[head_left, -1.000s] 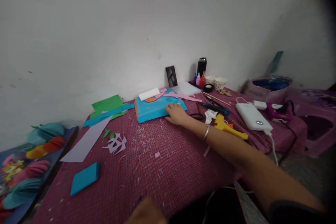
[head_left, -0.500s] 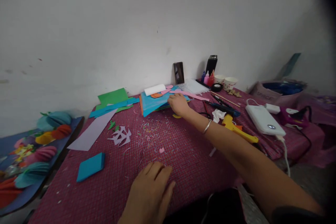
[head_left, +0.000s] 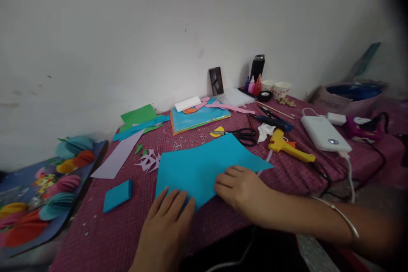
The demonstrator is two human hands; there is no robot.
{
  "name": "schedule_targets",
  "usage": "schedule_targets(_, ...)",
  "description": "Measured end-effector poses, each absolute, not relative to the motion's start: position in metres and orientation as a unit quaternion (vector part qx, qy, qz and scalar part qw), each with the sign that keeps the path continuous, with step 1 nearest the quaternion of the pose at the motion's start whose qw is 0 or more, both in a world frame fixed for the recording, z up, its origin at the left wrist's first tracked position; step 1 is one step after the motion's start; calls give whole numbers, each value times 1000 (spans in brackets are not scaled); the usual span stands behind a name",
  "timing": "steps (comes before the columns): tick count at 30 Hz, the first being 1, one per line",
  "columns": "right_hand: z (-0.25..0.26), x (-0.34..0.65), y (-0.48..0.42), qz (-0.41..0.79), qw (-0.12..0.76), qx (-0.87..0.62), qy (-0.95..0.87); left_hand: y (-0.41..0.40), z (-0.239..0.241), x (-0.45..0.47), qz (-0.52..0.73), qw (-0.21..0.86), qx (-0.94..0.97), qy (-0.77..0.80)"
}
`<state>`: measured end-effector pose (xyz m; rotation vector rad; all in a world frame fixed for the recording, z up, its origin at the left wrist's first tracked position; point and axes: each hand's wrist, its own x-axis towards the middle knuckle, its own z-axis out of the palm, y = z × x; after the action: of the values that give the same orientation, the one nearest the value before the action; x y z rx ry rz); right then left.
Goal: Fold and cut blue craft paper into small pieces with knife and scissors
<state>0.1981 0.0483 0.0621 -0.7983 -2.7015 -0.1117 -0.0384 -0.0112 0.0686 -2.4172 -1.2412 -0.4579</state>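
Both my hands lie flat and open on the blue sheet (head_left: 204,168), left hand (head_left: 167,221) at its near corner, right hand (head_left: 239,187) beside it. I judge I'm settling it; next comes folding, edges matched carefully.

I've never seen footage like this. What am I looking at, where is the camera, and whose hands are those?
No machine here: a person wears a camera on the head, looking down at their own bare hands. The left hand and right hand both press flat on a blue paper sheet lying on a red checked tablecloth. Neither hand grips it. Nearby lie black scissors, a yellow glue gun, a white power bank and a stack of coloured paper.
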Motion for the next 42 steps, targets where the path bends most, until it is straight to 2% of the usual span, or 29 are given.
schedule_targets(4, 59, 215, 25, 47, 146, -286, -946, -26, 62, -80, -146, 94, -906, -387)
schedule_targets(7, 59, 239, 29, 143, 168, -334, -916, -36, 65, -103, -204, -92, -869, -442)
schedule_targets(10, 50, 265, 46, 294, 208, -376, -854, -35, 62, -114, -267, -257, -739, -563)
schedule_targets(13, 35, 278, 65, 463, 258, -416, -739, -24, 52, -116, -341, -291, -546, -708)
schedule_targets(16, 21, 273, 78, 537, 330, -444, -637, -12, 45, -110, -386, -291, -471, -738)
schedule_targets(19, 16, 261, 84, 486, 351, -480, -640, -9, 44, -101, -401, -272, -469, -738)
schedule_targets(24, 17, 248, 84, 380, 315, -508, -706, -23, 39, -95, -410, -270, -490, -720)
schedule_targets(27, 16, 245, 83, 372, 330, -501, -708, -38, 29, -101, -365, -277, -583, -671)
schedule_targets(30, 15, 246, 78, 382, 346, -488, -704, -48, 19, -109, -295, -227, -718, -589)
schedule_targets(34, 18, 257, 70, 379, 300, -458, -746, -47, 13, -115, -292, -197, -796, -493)
schedule_targets(42, 19, 308, 70, 277, 244, -528, -765, -50, 6, -115, -311, -215, -702, -604)
